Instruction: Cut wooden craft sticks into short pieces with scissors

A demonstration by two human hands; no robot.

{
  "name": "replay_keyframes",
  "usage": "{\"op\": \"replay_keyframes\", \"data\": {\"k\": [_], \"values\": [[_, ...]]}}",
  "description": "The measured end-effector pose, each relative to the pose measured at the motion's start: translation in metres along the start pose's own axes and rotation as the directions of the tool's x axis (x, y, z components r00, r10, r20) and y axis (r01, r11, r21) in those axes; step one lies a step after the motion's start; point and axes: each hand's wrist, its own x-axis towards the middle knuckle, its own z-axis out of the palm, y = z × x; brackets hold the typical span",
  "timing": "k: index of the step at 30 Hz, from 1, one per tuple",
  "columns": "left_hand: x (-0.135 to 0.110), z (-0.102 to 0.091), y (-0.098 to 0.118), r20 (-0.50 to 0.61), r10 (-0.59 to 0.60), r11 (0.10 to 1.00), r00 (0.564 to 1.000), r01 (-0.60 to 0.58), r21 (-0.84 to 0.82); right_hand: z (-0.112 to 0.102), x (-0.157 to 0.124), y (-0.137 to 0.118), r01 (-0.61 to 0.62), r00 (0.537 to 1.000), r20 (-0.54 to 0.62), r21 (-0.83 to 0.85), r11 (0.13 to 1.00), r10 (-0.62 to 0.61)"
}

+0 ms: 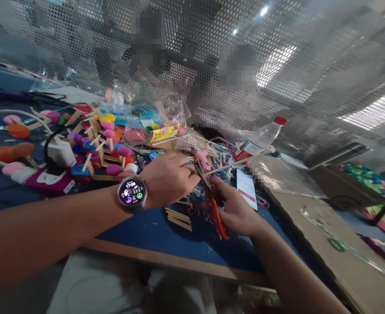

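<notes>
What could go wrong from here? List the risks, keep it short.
1. The scissors in the right hand work close to the left hand, which pinches the wooden stick; a slip could nick a finger.
2. The stick's cut-off end may fly toward the phone or plastic bottle.
3. The left forearm lies near the stick-and-foam model; a jerk might knock it.

Craft workshop, shared: blue-topped counter (153,226) w/ wooden craft sticks (178,218), coloured foam discs on stick frames (103,148), perforated metal screen (310,65) along far edge.
</notes>
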Motion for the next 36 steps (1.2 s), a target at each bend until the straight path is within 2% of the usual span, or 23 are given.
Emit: {"op": "replay_keyframes", "data": {"k": [7,14,19,26,31,36], "values": [[0.0,0.003,0.003,0.04,-0.03,0.999,0.999,0.029,0.031,0.001,0.002,0.005,-0.014,1.0,0.01,-0.043,0.999,0.014],[-0.004,0.009,0.002,0.007,-0.033,0.999,0.999,0.033,-0.001,-0.001,0.0,0.007,0.029,0.998,0.05,-0.026,0.999,-0.028],[-0.004,0.009,0.003,0.019,-0.041,0.999,0.999,0.041,-0.004,-0.002,0.0,0.005,0.03,0.996,0.086,-0.073,0.997,-0.023],[-0.006,0.01,0.007,0.005,-0.108,0.983,0.994,0.107,-0.148,-0.002,0.002,-0.002,0.056,0.993,0.11,-0.082,0.995,-0.047],[-0.007,0.009,0.007,0.09,-0.238,0.915,0.967,0.254,-0.312,-0.003,0.001,0.006,0.019,0.997,0.079,0.07,0.997,-0.024],[-0.006,0.009,0.005,0.178,-0.311,0.871,0.934,0.355,-0.339,-0.002,0.0,0.013,-0.057,0.998,0.029,0.349,0.936,0.05]]}}
